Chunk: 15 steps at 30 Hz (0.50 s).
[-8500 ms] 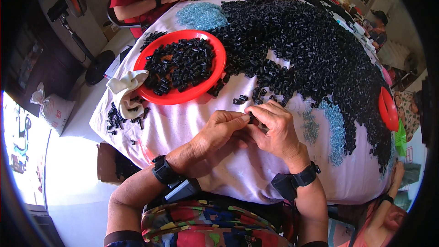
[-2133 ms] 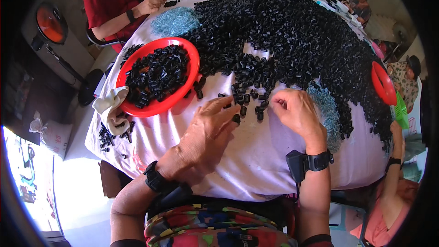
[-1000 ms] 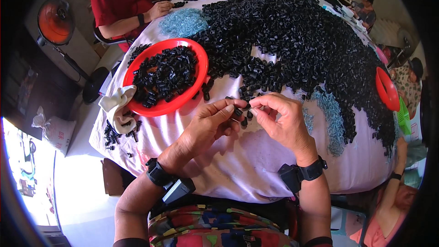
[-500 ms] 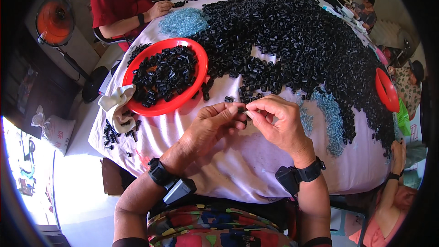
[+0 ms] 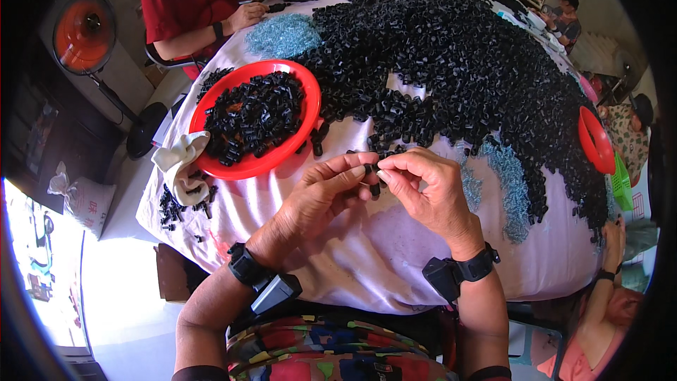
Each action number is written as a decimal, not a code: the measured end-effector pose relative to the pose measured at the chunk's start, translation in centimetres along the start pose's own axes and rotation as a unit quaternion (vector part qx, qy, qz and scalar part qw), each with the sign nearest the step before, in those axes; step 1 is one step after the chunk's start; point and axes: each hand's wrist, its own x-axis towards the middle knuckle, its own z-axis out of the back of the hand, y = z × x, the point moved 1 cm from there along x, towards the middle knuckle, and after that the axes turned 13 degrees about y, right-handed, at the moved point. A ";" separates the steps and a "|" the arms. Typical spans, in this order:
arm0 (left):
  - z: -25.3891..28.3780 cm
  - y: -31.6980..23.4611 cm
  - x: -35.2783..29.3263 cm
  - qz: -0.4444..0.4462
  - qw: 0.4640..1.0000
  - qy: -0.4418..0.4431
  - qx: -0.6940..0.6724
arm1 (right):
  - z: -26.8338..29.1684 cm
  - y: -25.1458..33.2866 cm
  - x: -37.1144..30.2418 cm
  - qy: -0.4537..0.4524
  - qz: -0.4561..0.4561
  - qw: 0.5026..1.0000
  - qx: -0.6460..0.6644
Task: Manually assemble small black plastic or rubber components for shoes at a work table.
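Observation:
Near the front of the cloth-covered table, my left hand (image 5: 326,189) pinches a small black plastic piece (image 5: 374,188) between thumb and fingers. Facing it, my right hand (image 5: 429,190) has thumb and forefinger pressed together at the end of that piece; whatever lies between those fingertips is too small to make out. Just beyond my fingers begins a wide heap of black plastic pieces (image 5: 423,35). Left of my hands, a red basin (image 5: 308,137) holds many more of them.
Small clear bluish parts lie in a left pile (image 5: 283,35) and a right pile (image 5: 509,187). A white cloth glove (image 5: 185,162) rests against the basin. Another red basin (image 5: 596,140) stands at the right edge. Co-workers sit around the table; a fan (image 5: 86,34) stands left.
The black piece shows lower beneath my left fingertips than before. My hands stay almost in place. A co-worker in red has brought a hand over the small black pile at the far left.

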 end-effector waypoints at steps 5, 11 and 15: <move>0.1 0.1 0.1 0.014 0.999 0.027 0.009 | 0.2 -0.3 -0.2 -0.006 -0.010 1.000 0.005; 0.4 0.0 0.0 0.024 0.997 0.028 0.062 | -0.1 -0.3 -0.2 -0.002 -0.008 1.000 0.023; -0.6 -0.1 0.0 0.028 0.991 -0.012 0.128 | 0.0 0.0 -0.1 0.006 -0.009 1.000 0.026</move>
